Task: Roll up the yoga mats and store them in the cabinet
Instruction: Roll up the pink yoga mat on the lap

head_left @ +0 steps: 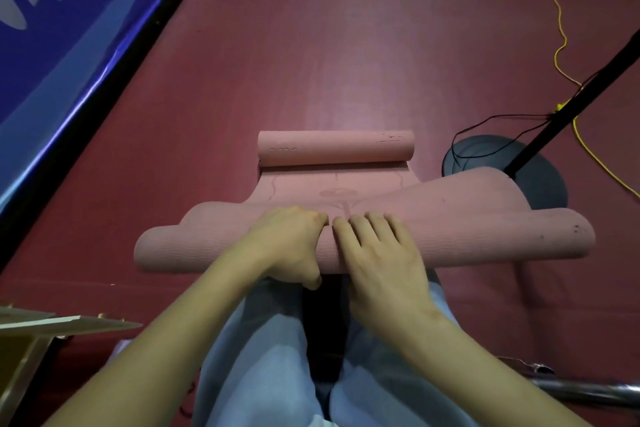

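Observation:
A pink yoga mat (485, 232) lies across the dark red floor in front of my knees, its near end rolled into a thick roll. Its far end (336, 147) curls into a smaller roll, with a short flat stretch between the two. My left hand (294, 243) grips the near roll at its middle, fingers curled over the top and thumb underneath. My right hand (377, 253) lies right beside it, fingers spread flat and pressing on the roll. No cabinet is in view.
A round black stand base (540, 177) with a slanted black pole sits just right of the mat; black and yellow cables (561, 45) run beside it. A blue banner (59, 45) lines the left. A wooden piece (52, 322) is at lower left, a metal bar (588, 388) lower right.

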A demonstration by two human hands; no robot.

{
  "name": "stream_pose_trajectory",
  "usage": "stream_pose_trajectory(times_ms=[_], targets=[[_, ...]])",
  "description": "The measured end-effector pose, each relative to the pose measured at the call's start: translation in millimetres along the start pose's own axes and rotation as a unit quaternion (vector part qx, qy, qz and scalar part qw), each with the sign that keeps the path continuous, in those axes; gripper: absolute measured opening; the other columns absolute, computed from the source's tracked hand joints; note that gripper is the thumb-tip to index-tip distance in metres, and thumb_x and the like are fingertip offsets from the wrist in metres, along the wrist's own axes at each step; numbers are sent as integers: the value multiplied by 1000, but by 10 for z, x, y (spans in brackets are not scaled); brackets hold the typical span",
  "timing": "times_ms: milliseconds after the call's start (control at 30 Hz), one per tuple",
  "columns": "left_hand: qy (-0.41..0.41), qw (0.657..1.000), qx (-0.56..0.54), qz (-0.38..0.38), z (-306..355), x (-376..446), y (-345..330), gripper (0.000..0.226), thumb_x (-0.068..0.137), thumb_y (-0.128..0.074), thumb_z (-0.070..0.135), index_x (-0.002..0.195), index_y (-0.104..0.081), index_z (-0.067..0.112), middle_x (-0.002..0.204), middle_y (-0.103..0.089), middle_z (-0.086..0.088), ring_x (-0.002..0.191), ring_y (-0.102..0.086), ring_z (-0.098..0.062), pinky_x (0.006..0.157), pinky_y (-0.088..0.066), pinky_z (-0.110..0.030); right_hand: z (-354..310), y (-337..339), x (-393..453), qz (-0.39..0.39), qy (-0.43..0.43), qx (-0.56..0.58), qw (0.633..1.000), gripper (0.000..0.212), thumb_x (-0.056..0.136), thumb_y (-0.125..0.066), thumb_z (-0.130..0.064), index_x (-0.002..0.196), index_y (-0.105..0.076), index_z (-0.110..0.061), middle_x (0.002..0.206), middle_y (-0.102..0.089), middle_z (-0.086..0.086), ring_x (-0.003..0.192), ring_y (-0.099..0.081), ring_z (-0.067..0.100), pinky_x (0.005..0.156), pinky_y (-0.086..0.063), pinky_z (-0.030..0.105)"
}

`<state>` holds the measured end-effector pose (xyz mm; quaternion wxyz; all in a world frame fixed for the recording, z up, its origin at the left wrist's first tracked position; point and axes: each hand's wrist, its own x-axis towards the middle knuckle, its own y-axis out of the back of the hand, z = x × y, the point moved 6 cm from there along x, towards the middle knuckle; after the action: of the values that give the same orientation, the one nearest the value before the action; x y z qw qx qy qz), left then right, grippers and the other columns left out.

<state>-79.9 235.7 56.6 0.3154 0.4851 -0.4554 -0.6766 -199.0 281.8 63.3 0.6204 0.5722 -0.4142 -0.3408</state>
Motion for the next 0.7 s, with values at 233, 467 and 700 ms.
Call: stream_pose_trajectory(times_ms=[233, 467, 700], targets=[[-9, 998, 12, 53, -79, 42, -36, 72, 57, -81, 50, 113, -45, 24, 113, -43, 3, 102, -41, -21, 85, -38, -35, 61, -29, 353, -49, 6, 1, 999, 70, 32, -87, -16, 98, -63, -16, 83, -65, 3, 75, -64, 30, 70, -45, 36], [-19, 996, 8, 82, -112, -5, 115, 65, 54, -74, 59, 97, -39, 26, 98, -48, 7, 92, -52, -24, 73, -34, -36, 130, 17, 691, -255, 68, 16, 964, 57, 76, -76, -22, 125, -48, -21, 124, -62, 1, 114, -62, 27, 76, -37, 31], [19, 983, 105, 149, 88, -172, 85, 76, 64, -85, 57, 117, -54, 12, 109, -56, -8, 94, -60, -31, 78, -48, -39, 150, 8, 853, -376, 76, 44, 922, 63, 65, -87, -17, 120, -56, -13, 117, -64, 9, 103, -64, 29, 75, -53, 32]])
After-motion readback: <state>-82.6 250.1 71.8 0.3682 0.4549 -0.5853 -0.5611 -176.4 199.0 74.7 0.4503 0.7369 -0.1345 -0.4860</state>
